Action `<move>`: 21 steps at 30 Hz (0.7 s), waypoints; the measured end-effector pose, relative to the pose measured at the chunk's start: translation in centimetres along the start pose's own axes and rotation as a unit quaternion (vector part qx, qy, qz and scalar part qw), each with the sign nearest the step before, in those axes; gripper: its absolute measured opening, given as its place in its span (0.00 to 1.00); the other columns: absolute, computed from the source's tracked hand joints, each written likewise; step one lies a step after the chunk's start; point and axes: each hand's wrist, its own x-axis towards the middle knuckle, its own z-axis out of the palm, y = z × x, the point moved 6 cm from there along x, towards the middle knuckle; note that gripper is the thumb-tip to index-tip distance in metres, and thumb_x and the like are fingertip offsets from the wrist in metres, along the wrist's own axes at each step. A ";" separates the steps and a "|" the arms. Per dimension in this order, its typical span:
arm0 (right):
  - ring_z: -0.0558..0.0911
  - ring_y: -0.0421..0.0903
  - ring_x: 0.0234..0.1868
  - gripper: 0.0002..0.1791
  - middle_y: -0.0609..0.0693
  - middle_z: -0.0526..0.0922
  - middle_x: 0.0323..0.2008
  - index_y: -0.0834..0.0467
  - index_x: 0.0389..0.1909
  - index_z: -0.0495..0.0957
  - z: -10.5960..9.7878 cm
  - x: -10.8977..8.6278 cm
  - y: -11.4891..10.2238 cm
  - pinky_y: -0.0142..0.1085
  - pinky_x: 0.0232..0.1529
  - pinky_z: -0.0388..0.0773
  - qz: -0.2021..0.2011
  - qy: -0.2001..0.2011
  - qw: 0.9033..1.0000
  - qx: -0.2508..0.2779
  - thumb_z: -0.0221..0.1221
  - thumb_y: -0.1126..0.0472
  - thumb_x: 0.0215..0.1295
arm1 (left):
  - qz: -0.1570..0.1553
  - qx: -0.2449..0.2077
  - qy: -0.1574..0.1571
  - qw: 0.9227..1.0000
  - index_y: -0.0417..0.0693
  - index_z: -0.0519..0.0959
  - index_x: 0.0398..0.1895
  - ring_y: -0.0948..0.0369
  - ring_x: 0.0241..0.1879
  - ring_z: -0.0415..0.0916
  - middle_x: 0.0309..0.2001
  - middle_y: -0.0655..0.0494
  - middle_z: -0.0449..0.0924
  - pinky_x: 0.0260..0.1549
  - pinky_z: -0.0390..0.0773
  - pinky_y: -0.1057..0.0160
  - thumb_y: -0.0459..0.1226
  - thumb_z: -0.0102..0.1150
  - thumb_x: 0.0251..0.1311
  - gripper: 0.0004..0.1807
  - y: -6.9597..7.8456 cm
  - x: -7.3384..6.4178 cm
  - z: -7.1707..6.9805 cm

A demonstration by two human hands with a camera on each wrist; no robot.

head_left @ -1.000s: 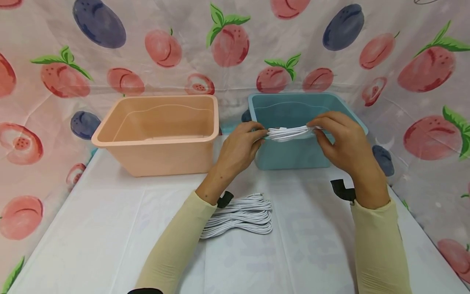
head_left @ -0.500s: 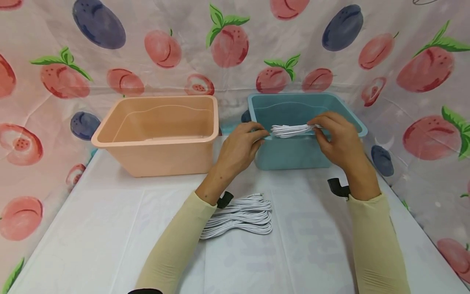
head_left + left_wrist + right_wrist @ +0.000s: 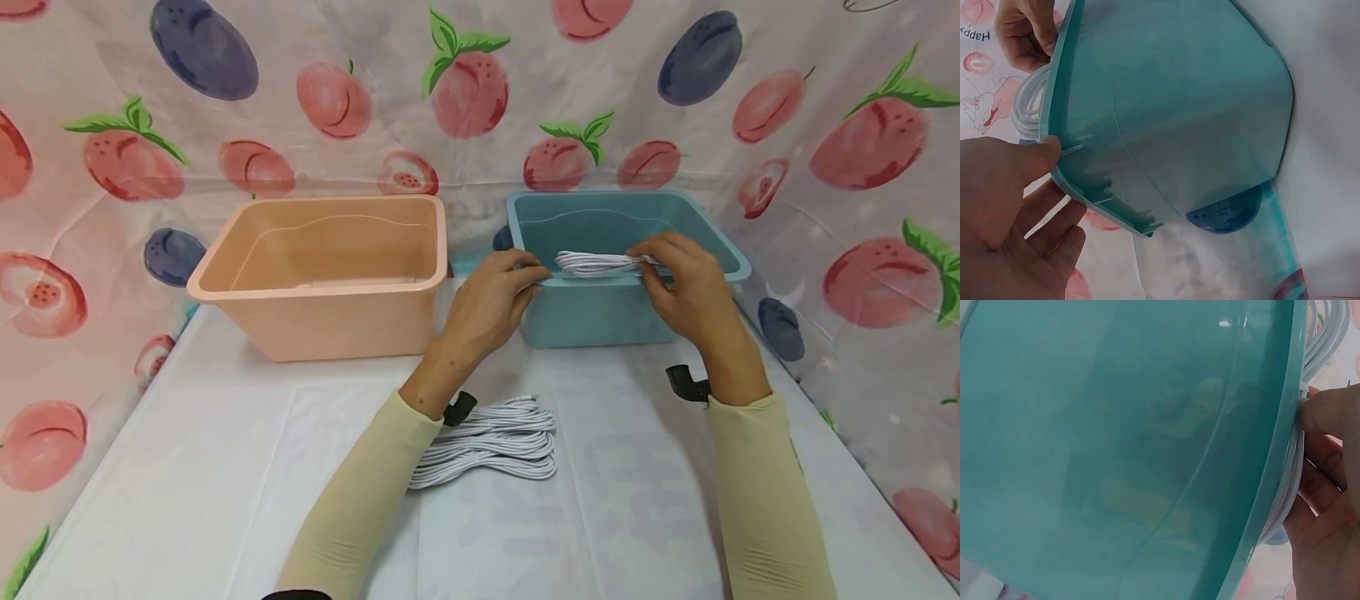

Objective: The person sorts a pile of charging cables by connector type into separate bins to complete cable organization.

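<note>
My right hand (image 3: 686,279) pinches a coiled white cable bundle (image 3: 596,264) over the front rim of the teal bin (image 3: 600,317). In the right wrist view, the thumb and fingers of the right hand (image 3: 1329,469) hold the cable strands (image 3: 1325,344) right beside the rim. The left hand (image 3: 491,292) is at the bin's front left corner. Its thumb lies on the outer side of the rim, with the other fingers behind, in the left wrist view. Loops of the cable show just past that rim. Several more white cable bundles (image 3: 498,442) lie on the table, partly hidden by the left wrist.
A peach-coloured bin (image 3: 352,325) stands to the left of the teal one, with a gap between them. White cloth covers the table (image 3: 637,483). Behind the bins hangs a fruit-patterned curtain (image 3: 480,158).
The cable bundle's left end has come away from my left fingertips and shifted slightly right. My right hand has moved a little left; the left hand has stayed in place.
</note>
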 end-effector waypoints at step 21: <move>0.84 0.55 0.47 0.12 0.56 0.85 0.45 0.63 0.46 0.87 0.4 -0.1 0.0 0.37 0.48 0.76 0.011 -0.020 1.000 0.001 0.68 0.77 0.65 | 0.007 -0.002 0.004 1.000 0.52 0.88 0.60 0.55 0.66 0.74 0.62 0.55 0.81 0.60 0.80 0.59 0.38 0.61 0.78 0.14 0.1 -0.1 0.0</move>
